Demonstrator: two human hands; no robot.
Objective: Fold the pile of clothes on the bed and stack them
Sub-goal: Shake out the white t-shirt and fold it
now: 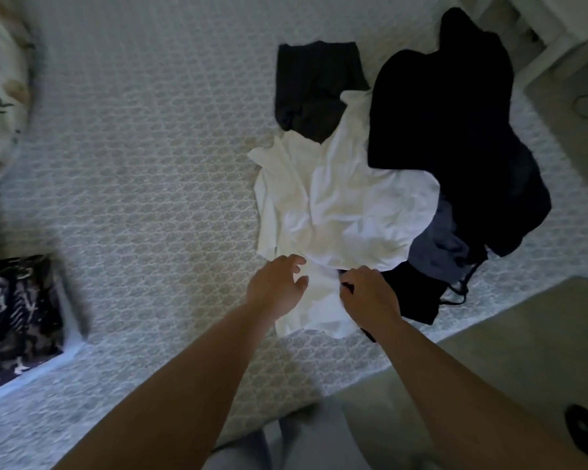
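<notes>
A pile of clothes [387, 184] lies unfolded on the bed [143, 157], toward its right side near the edge. On top and in front is a crumpled white shirt [340, 205], spread flat with its lower hem reaching toward the person. A large black garment [448, 117] overlaps the shirt's right part, a dark grey garment [313, 86] lies flat behind the shirt, and a blue-grey garment [445, 242] shows from under the black one. A smaller black piece with thin straps [418, 293] lies at the near right, just beside the shirt's hem.

Both bare arms reach over the bed. The left hand [277, 286] hovers over the shirt's lower left part, its grip apart, fingers loosely spread and curved; whether it touches the cloth cannot be told. The right hand [367, 293] rests at the seam where the white hem meets the black piece, fingers curled down; its grip looks pinched on cloth, but which garment is unclear.

A dark patterned folded item [17, 317] sits at the bed's left edge, and a printed pillow [0, 89] lies at the far left.
</notes>
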